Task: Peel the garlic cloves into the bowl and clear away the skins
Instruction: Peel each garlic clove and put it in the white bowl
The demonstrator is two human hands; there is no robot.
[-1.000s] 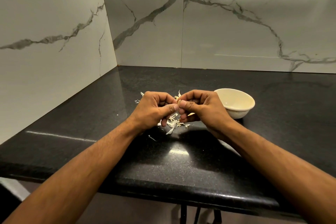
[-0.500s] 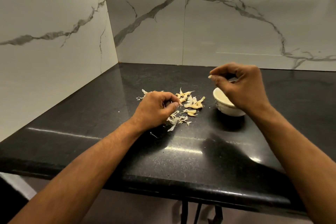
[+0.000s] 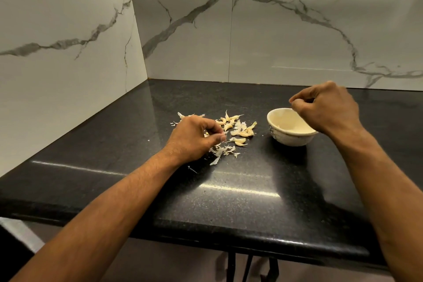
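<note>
Unpeeled cloves [image 3: 237, 127] lie in a loose scatter on the black counter [image 3: 240, 192], between the left hand and the bowl. Most lie with their pointed tips toward the back wall or toward the bowl. One clove [image 3: 240, 142] sits at the near edge of the group, its long axis running roughly left to right, just beside the left thumb.

Papery skins [image 3: 220, 151] are strewn at the near side of the cloves and partly under the left hand; a few more show beyond its knuckles.

The left hand [image 3: 194, 137] rests on the counter, touching the skins, fingers curled inward with the thumb against the forefinger. Whether it holds a scrap of skin cannot be told.

The bowl [image 3: 290, 127] stands to the right of the cloves, apart from them. The right hand [image 3: 327, 107] hangs over its far right rim, fingertips drawn together in a pinch pointing left and down. Anything held in that pinch is too small to make out. The visible part of the bowl's interior shows at most one faint pale mark; the rest is hidden by the hand.

Judgement: the left hand is the nearer to the cloves, which lie directly to its right and slightly beyond. The near clove is the easiest next pick. Many cloves remain and skins are uncleared, so the task is at an early stage.
</note>
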